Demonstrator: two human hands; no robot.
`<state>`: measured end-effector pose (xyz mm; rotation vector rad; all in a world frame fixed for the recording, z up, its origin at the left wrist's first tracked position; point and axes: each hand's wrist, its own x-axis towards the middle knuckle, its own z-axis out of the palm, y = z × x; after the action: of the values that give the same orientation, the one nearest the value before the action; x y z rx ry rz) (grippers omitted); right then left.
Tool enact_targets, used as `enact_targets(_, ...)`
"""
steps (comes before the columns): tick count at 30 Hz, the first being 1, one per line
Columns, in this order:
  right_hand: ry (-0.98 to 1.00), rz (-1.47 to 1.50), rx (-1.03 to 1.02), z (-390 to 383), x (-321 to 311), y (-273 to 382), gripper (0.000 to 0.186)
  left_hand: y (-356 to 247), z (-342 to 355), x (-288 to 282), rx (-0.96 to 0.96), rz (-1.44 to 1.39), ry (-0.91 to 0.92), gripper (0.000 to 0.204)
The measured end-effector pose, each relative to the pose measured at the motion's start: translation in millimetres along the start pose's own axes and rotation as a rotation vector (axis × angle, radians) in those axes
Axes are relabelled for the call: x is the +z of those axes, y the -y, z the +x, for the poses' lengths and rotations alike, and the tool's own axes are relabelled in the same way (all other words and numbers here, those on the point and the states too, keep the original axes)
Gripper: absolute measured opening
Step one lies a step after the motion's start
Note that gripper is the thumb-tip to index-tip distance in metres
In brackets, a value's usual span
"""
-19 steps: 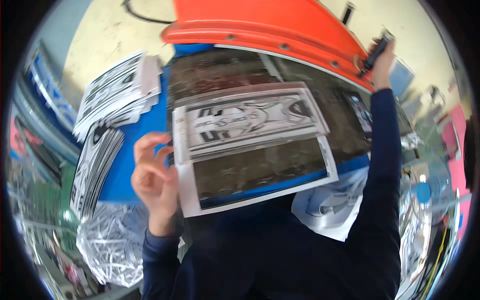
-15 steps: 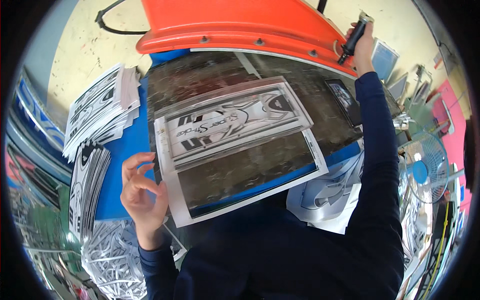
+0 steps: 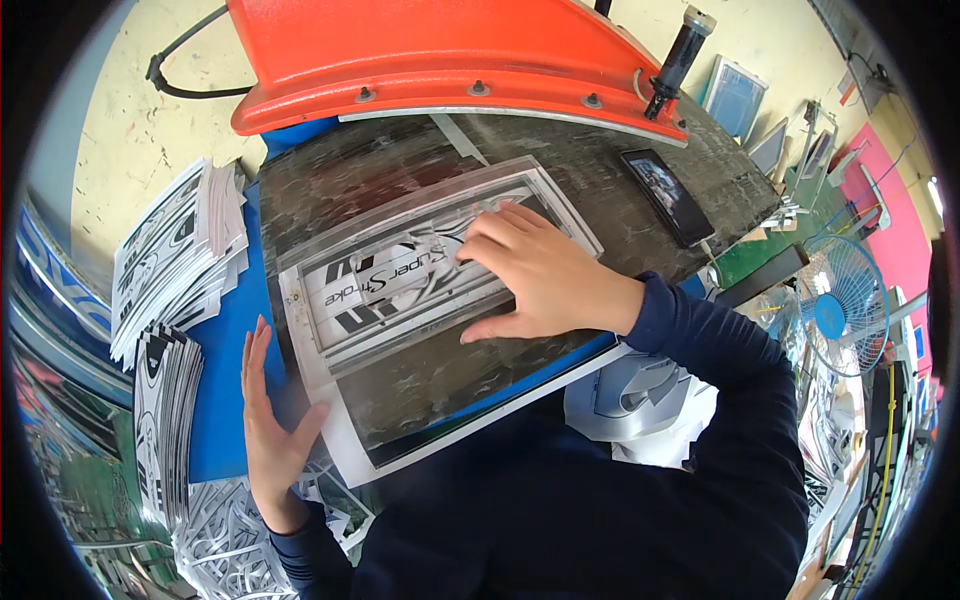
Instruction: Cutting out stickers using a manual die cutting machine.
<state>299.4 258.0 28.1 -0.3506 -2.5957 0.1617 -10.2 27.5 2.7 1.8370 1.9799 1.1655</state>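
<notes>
A clear, rectangular cutting die (image 3: 335,350) with raised strips lies over a printed sheet on the dark worktable. Black-and-white print (image 3: 385,275) shows through its middle. My right hand (image 3: 550,275) is over the die's right half, fingers bent and apart, thumb near its front edge; whether it touches is hard to tell. Below the die, the white sheet (image 3: 350,445) has a large rectangular opening with the tabletop visible through it. My left hand (image 3: 275,430) is held up beside the sheet's left edge, open and with nothing in it.
An orange-red press arm (image 3: 400,60) with a black handle (image 3: 683,62) spans the back. A phone (image 3: 665,195) lies at the right. Stacks of printed sheets (image 3: 180,250) and cut pieces (image 3: 165,420) stand left, above scrap strips (image 3: 235,530). A blue fan (image 3: 835,305) is far right.
My right hand has let go of the press handle and come down over the die. My left hand's fingers have straightened from a curled pose. The view has shifted slightly.
</notes>
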Motion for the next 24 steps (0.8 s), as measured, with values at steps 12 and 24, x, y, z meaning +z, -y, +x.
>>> enact_targets(12,0.087,-0.025,-0.037,23,-24,-20,0.068,6,-1,3,-0.03,-0.171,0.02,0.107)
enact_targets(24,-0.144,0.171,0.016,36,-49,-35,0.049,-21,6,-14,-0.107,0.15,0.125,0.096)
